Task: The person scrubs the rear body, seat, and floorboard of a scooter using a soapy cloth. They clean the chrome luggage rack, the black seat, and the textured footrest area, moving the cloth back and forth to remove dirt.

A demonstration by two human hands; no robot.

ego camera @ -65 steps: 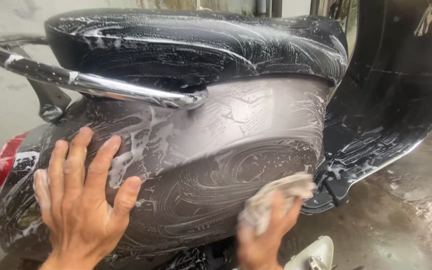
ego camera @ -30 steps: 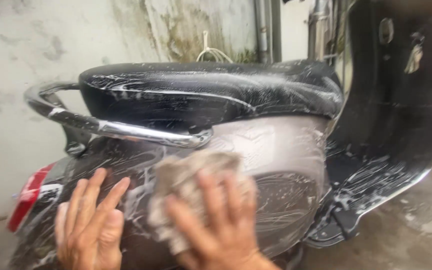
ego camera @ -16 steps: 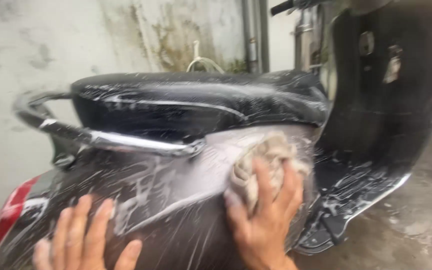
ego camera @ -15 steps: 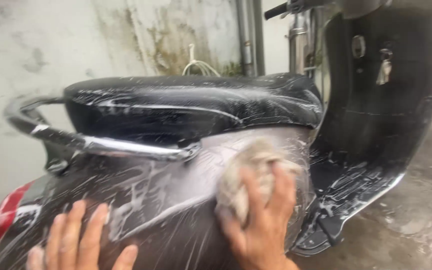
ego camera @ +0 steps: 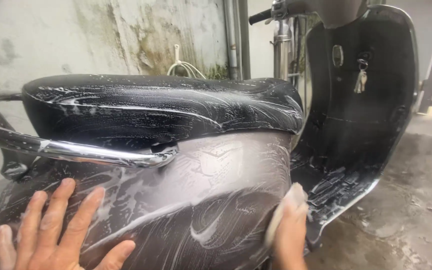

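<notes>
A soapy scooter fills the view, with a black seat (ego camera: 161, 107) streaked in foam and a grey-brown side panel (ego camera: 211, 195) below it. My left hand (ego camera: 51, 230) lies flat on the rear of the panel, fingers spread and empty. At the panel's front edge my right hand (ego camera: 291, 235) presses a pale wet cloth (ego camera: 282, 210) against the bodywork; only an edge of the cloth shows under the fingers.
A chrome grab rail (ego camera: 86, 152) runs under the seat's rear. The black leg shield (ego camera: 361, 95) with hanging keys (ego camera: 360, 80) rises at right above the soapy footboard (ego camera: 336, 185). A stained wall (ego camera: 101, 35) stands behind; wet concrete floor (ego camera: 406, 210) lies at right.
My right hand has swept the cloth from the middle of the side panel forward and down to its front edge. The view has lifted and my left hand stayed planted on the panel.
</notes>
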